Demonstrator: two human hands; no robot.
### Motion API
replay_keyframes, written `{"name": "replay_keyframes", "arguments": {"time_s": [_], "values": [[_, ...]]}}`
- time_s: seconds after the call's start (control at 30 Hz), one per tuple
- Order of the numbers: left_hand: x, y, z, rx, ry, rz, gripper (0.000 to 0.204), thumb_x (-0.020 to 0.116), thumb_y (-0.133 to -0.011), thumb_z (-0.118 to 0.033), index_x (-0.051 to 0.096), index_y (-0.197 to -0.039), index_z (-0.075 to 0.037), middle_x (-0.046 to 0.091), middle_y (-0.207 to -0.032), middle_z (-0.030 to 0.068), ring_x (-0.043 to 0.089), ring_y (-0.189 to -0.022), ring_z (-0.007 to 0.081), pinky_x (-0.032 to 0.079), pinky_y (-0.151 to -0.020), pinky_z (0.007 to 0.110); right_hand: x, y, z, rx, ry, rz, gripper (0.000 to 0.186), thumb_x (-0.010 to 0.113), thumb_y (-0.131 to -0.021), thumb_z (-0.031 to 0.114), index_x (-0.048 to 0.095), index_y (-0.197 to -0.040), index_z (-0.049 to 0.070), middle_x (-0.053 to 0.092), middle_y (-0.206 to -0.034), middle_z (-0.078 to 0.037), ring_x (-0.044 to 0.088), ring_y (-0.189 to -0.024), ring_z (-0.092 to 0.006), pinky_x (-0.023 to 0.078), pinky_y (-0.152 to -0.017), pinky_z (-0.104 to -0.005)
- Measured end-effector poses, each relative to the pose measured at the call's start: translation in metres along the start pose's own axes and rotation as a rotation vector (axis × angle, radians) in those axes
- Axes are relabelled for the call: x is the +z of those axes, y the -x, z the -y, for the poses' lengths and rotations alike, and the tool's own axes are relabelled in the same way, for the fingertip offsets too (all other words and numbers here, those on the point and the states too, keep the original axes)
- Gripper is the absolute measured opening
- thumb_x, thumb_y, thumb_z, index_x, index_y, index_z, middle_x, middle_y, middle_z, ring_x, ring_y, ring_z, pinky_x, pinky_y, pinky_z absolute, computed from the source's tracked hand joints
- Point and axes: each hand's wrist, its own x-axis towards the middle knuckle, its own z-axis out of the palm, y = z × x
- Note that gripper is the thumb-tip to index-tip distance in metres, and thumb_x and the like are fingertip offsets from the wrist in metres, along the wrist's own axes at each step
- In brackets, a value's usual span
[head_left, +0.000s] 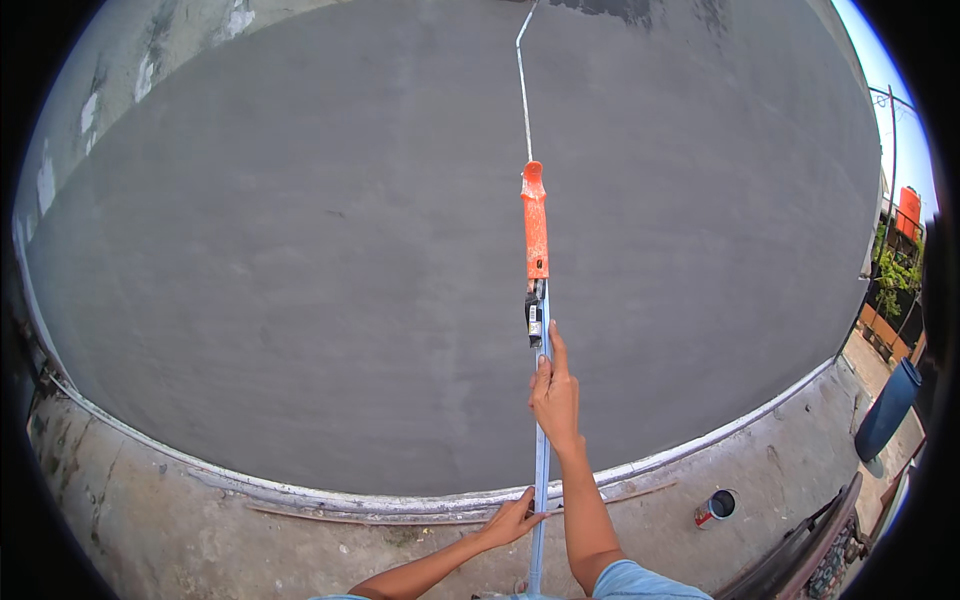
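Note:
A paint roller's orange handle [536, 225], speckled with pale paint, is fixed with black binding [534, 320] to the top of a long, light metal pole [542, 465]. Its thin bent rod [525, 95] runs up to the top edge, where the roller head is almost wholly cut off. My right hand [556, 400] grips the pole just below the binding, index finger stretched along it. Lower down, my left hand [510, 522] closes round the same pole. Behind it all stands a broad grey wall [300, 250], with a darker patch [610, 10] at the top edge beside the rod.
On the concrete floor [300, 560] at right stands an open paint can [716, 508] with dark contents. Farther right is a blue barrel [888, 410]. A thin stick [620, 497] lies along the wall's foot. Dark boards [800, 550] lean at the lower right.

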Motion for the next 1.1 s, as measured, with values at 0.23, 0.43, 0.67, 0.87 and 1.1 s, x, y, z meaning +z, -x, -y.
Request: {"name": "replay_keyframes", "arguments": {"time_s": [0.23, 0.43, 0.67, 0.87, 1.1], "values": [[-0.023, -0.016, -0.02, -0.062, -0.012, 0.038, 0.054, 0.064, -0.095, -0.036, 0.04, -0.123, 0.003, 0.063, -0.071, 0.0226, 0.065, -0.062, 0.0367, 0.047, -0.056, 0.048, 0.005, -0.024, 0.002, -0.049, -0.021, -0.021, 0.051, 0.041, -0.105, 0.015, 0.028, -0.154, 0.013, 0.052, -0.057, -0.005, 0.056, -0.048, -0.0166, 0.045, -0.05, -0.0336], [0.004, 0.014, -0.003, -0.057, 0.035, 0.119, 0.057, 0.061, -0.097, -0.04, 0.04, -0.129, 0.002, 0.066, -0.084, 0.0234, 0.067, -0.075, 0.0378, 0.05, -0.069, 0.048, 0.001, 0.014, -0.005, -0.033, -0.011, -0.017, 0.05, 0.036, -0.105, 0.014, 0.03, -0.154, 0.016, 0.051, -0.059, -0.003, 0.053, -0.043, -0.0105, 0.046, -0.04, -0.0278], [-0.043, -0.023, -0.044, 0.079, 0.044, -0.129, 0.057, 0.062, -0.098, -0.032, 0.038, -0.136, 0.003, 0.068, -0.09, 0.0216, 0.068, -0.077, 0.0323, 0.052, -0.068, 0.041, -0.01, -0.062, 0.07, -0.06, -0.067, -0.026, 0.049, 0.038, -0.106, 0.02, 0.029, -0.154, 0.015, 0.049, -0.053, -0.003, 0.053, -0.04, -0.0145, 0.046, -0.039, -0.0309], [-0.109, -0.069, -0.119, 0.195, 0.092, -0.268, 0.059, 0.059, -0.099, -0.027, 0.034, -0.144, 0.002, 0.07, -0.103, 0.0195, 0.071, -0.092, 0.0277, 0.057, -0.076, 0.038, -0.021, -0.152, 0.142, -0.132, -0.075, -0.103, 0.047, 0.036, -0.106, 0.02, 0.031, -0.153, 0.015, 0.048, -0.053, -0.005, 0.053, -0.038, -0.0166, 0.048, -0.038, -0.0335], [-0.155, -0.117, -0.152, 0.281, 0.05, -0.285, 0.06, 0.06, -0.098, -0.026, 0.032, -0.146, -0.001, 0.067, -0.101, 0.0188, 0.069, -0.088, 0.0278, 0.056, -0.074, 0.039, -0.025, -0.219, 0.171, -0.238, -0.03, -0.16, 0.048, 0.035, -0.105, 0.018, 0.03, -0.153, 0.013, 0.049, -0.055, -0.006, 0.052, -0.038, -0.0181, 0.049, -0.038, -0.0342]]}}
